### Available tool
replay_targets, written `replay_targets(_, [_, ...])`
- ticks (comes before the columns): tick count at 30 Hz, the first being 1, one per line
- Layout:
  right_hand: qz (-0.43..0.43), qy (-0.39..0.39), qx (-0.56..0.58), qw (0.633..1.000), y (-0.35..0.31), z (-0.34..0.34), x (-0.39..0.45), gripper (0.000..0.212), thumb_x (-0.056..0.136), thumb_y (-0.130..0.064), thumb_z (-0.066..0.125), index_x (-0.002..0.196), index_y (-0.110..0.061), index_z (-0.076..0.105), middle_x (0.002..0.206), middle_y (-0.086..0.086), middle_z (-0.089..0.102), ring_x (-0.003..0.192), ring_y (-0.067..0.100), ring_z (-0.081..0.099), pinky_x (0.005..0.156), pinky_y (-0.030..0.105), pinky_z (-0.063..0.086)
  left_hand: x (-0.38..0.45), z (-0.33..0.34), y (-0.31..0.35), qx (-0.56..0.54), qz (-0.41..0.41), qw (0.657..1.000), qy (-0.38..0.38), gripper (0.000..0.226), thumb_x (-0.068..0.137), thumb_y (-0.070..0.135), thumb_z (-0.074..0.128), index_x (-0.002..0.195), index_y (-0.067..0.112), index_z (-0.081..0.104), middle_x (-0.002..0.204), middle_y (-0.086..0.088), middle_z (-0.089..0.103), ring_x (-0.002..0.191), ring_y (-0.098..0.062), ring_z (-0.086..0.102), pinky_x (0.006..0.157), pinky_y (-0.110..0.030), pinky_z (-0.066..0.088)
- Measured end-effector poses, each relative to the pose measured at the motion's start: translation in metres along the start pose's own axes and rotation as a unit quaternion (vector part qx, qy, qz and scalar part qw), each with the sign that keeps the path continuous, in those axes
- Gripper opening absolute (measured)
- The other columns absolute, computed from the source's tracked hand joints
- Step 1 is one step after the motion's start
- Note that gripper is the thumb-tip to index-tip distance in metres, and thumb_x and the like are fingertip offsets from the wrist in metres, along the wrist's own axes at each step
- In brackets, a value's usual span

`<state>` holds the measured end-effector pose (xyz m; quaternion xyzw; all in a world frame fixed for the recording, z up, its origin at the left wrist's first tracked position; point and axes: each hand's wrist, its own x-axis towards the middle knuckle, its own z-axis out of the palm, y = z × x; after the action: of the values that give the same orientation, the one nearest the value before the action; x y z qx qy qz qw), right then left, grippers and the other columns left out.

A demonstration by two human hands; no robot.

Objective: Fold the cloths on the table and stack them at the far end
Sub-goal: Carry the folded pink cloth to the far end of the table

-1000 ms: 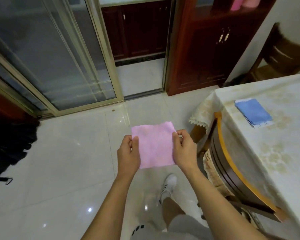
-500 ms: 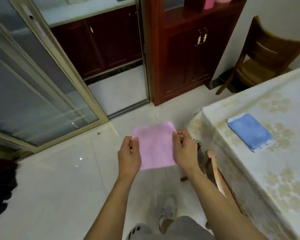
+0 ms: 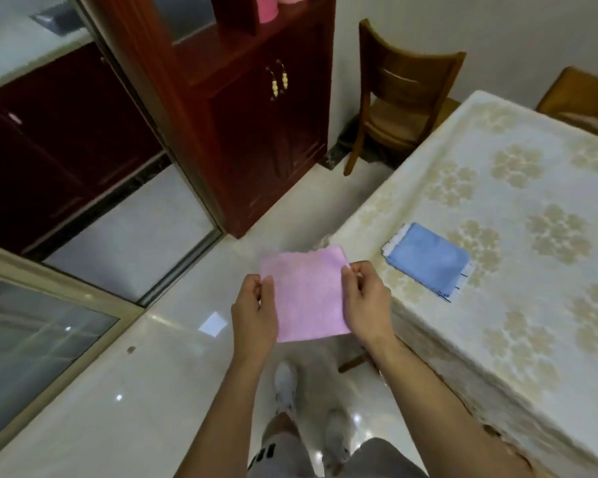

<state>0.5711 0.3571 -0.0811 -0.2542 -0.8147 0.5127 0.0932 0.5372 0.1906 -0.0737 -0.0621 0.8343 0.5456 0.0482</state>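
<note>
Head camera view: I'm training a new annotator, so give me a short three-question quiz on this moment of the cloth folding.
1. True or false: the pink cloth is lying flat on the table.
2. Which hands hold the pink cloth? A) left only B) right only C) both
3. Fill in: the folded stack already on the table has a ____ cloth on top.

Key
1. False. It is held in the air over the floor, beside the table's edge.
2. C. The left hand pinches its left edge and the right hand its right edge.
3. Blue. The blue cloth lies near the table's corner, apart from both hands.
</note>
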Motion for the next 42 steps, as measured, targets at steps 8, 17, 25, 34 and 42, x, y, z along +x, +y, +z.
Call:
replay_targets(8, [0.093, 0.127, 0.003, 0.987, 0.006, -0.008, 0.06, 0.021, 0.104, -0.031, 0.047, 0.089, -0.02, 0.055, 0.068, -0.002, 0.061, 0.063, 0.004, 0.054, 0.056, 0.022, 0.037, 0.087, 0.056, 0.019, 0.034, 0.056, 0.989, -0.129, 0.033, 0.104, 0.027, 0.046, 0.072, 0.028, 0.038, 0.06, 0.009, 0.043, 0.054, -0.004, 0.041, 0.053, -0.024, 0.029])
replay_targets(17, [0.172, 0.263, 0.003, 0.949, 0.019, -0.029, 0.091, 0.019, 0.104, -0.033, 0.046, 0.096, -0.018, 0.056, 0.068, 0.004, 0.064, 0.062, 0.016, 0.055, 0.054, 0.024, 0.036, 0.151, 0.13, 0.039, 0.048, 0.13, 0.952, -0.272, 0.037, 0.102, 0.023, 0.049, 0.07, 0.023, 0.031, 0.054, 0.009, 0.033, 0.053, -0.011, 0.027, 0.054, -0.03, 0.026])
replay_targets(25, [0.239, 0.327, 0.007, 0.914, 0.057, -0.063, 0.091, 0.015, 0.105, -0.039, 0.043, 0.099, -0.026, 0.049, 0.066, 0.0, 0.061, 0.055, 0.013, 0.052, 0.053, 0.031, 0.035, 0.148, 0.2, 0.051, 0.094, 0.163, 0.913, -0.363, 0.034, 0.101, 0.026, 0.049, 0.071, 0.022, 0.034, 0.057, 0.007, 0.036, 0.053, -0.008, 0.035, 0.055, -0.033, 0.028])
replay_targets(34, [0.267, 0.342, 0.02, 0.901, 0.107, -0.107, 0.116, 0.014, 0.104, -0.034, 0.045, 0.097, -0.023, 0.049, 0.056, 0.005, 0.057, 0.049, 0.01, 0.05, 0.05, 0.031, 0.033, 0.146, 0.273, 0.061, 0.118, 0.099, 0.899, -0.41, 0.035, 0.098, 0.025, 0.058, 0.067, 0.028, 0.043, 0.053, 0.013, 0.045, 0.052, -0.005, 0.038, 0.055, -0.029, 0.031])
replay_targets(42, [0.294, 0.302, -0.012, 0.907, 0.157, -0.133, 0.151, 0.019, 0.102, -0.032, 0.05, 0.094, -0.016, 0.055, 0.07, -0.008, 0.059, 0.067, 0.017, 0.057, 0.056, 0.03, 0.035, 0.158, 0.328, 0.053, 0.168, 0.083, 0.9, -0.393, 0.022, 0.094, 0.027, 0.063, 0.074, 0.02, 0.055, 0.069, 0.007, 0.058, 0.064, -0.013, 0.051, 0.064, -0.03, 0.041])
